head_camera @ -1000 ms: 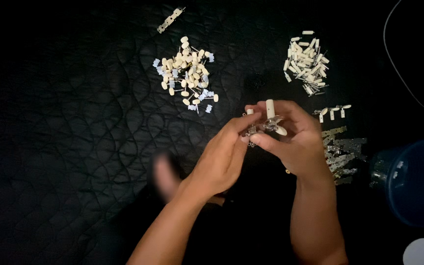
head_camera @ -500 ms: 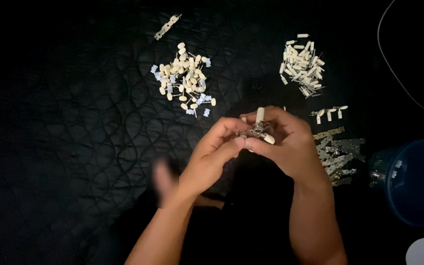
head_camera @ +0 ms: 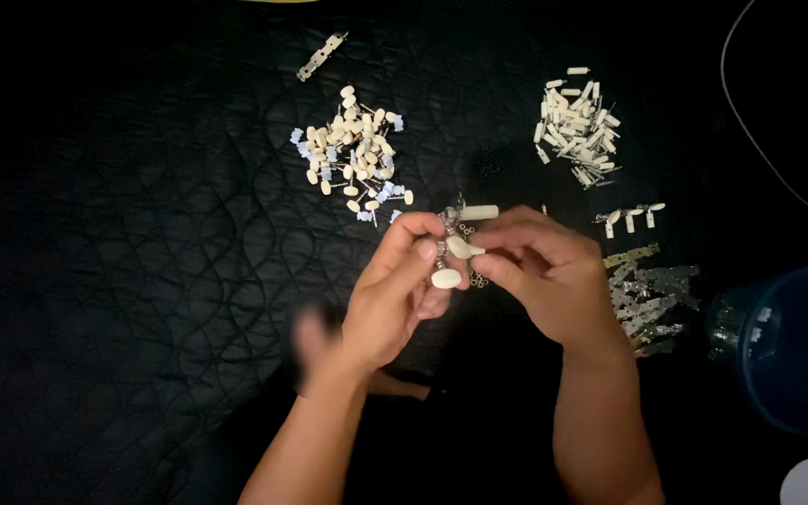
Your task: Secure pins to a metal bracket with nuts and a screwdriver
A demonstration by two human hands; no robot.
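Both of my hands meet over the middle of a black quilted cloth (head_camera: 142, 281). My left hand (head_camera: 395, 299) and my right hand (head_camera: 544, 276) pinch a small metal strip (head_camera: 455, 245) carrying cream-coloured oval pegs, held between the fingertips. One peg sticks out sideways at the top, two more sit lower between my thumbs. Just above the hands lies a heap of cream oval pieces mixed with pale blue bits (head_camera: 353, 154).
A second heap of white pegs with pins (head_camera: 577, 122) lies at the upper right. A pile of metal strips (head_camera: 652, 299) sits right of my right hand, with a few single pegs (head_camera: 630, 217) above. A blue container (head_camera: 792, 346) stands at the right edge. One lone strip (head_camera: 321, 56) rests at the top.
The held strip has been turned: the long peg that stood upright now points sideways. Both hands have shifted slightly left and stayed together.
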